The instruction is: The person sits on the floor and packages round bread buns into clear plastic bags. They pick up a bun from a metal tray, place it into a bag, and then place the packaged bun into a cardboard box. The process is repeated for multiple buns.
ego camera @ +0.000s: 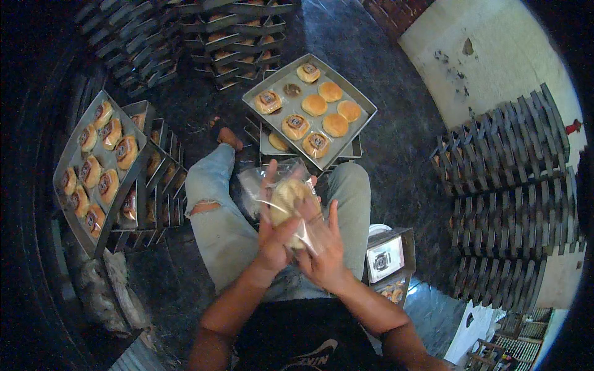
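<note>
Between my two hands, above my lap, is a pale bun (290, 201) inside a clear plastic bag (253, 178). My left hand (274, 239) supports it from the left, with fingers stretched up along the bag. From the right, my right hand (325, 259) presses on the bag's lower part, its fingers blurred. Just beyond my knees a metal tray (320, 160) holds several bare golden buns (314, 105) and several wrapped buns with printed labels (295, 126). A dark brown round patch (292, 90) shows among them.
On the left, a tilted tray (95, 160) of wrapped buns tops a stack of trays (162, 185). More tray stacks stand at the back (232, 41) and along the right (501, 143). Beside my right thigh is a box (407, 250) with a printed card (385, 259).
</note>
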`<state>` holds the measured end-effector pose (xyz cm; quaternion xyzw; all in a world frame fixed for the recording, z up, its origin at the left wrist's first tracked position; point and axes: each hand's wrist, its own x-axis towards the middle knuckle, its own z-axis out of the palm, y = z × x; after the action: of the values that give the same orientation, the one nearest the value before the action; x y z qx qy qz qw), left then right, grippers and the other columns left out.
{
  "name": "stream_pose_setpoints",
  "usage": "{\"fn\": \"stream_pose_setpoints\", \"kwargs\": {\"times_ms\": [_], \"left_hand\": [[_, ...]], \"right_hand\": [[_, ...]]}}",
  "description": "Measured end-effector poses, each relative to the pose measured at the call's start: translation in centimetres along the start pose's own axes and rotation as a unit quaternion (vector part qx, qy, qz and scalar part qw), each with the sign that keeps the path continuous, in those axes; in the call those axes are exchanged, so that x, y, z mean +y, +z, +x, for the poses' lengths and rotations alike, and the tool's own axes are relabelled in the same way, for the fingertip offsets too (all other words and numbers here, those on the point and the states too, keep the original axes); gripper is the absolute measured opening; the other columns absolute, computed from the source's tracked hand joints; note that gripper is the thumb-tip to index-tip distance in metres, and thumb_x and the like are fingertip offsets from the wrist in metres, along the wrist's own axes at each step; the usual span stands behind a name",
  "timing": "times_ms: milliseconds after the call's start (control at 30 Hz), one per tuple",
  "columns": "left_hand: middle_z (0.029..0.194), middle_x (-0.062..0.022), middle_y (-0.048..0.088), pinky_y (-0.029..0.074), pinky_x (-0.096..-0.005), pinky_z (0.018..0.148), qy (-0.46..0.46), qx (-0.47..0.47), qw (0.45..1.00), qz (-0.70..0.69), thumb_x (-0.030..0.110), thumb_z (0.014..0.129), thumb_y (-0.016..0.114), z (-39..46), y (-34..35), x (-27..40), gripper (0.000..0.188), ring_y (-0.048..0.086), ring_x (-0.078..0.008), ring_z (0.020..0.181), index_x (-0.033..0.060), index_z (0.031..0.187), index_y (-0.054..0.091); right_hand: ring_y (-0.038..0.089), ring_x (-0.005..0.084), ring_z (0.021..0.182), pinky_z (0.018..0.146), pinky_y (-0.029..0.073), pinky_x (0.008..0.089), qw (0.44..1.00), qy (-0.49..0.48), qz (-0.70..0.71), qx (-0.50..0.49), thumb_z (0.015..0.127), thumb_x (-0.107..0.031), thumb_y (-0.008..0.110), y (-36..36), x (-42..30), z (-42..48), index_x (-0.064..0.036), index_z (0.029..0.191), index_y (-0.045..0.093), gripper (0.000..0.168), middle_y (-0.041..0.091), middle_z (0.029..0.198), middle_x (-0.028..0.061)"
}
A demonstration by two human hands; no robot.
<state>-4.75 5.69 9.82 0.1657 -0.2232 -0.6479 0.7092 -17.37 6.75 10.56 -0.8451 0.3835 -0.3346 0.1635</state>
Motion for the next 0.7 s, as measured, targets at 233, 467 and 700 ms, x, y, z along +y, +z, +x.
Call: {"fn": "stream_pose_setpoints", "kwargs": {"times_ms": [233,467,700], "left_hand": [[0.144,-0.0251,0.051,0.041,-0.0497,0.113,-0.122,0.081,0.97,-0.194,0.037,0.097,0.049,-1.6,-1.5,-1.9,0.065,0.053,-0.0352,0.133,0.006,0.152,0.035],[0.13,-0.0171,0.062,0.047,-0.0605,0.104,-0.147,0.228,0.936,-0.226,0.052,0.094,0.043,0.7,-3.2,-4.3,0.062,0.059,-0.0401,0.122,0.0039,0.131,0.055],[0.141,-0.0231,0.054,0.039,-0.0647,0.111,-0.147,0.178,0.933,-0.276,0.054,0.097,0.047,1.6,-4.7,-4.4,0.067,0.048,-0.0467,0.134,0.0043,0.142,0.049]], "right_hand": [[0.04,0.037,0.146,0.121,0.012,0.0658,0.998,-0.005,0.04,-0.049,0.08,-0.023,0.079,-0.3,1.5,-1.6,-0.013,0.127,0.069,0.049,0.05,0.153,0.0151],[0.048,0.0364,0.14,0.12,0.018,0.062,0.991,0.029,0.133,0.012,0.072,-0.022,0.087,0.1,2.9,-3.8,-0.011,0.095,0.073,0.029,0.059,0.144,0.0129],[0.068,0.0249,0.082,0.073,0.054,0.0365,0.907,0.123,0.381,-0.127,0.074,-0.004,0.086,-4.6,-0.3,-5.1,-0.006,0.083,0.074,0.015,0.069,0.096,0.013]]}}
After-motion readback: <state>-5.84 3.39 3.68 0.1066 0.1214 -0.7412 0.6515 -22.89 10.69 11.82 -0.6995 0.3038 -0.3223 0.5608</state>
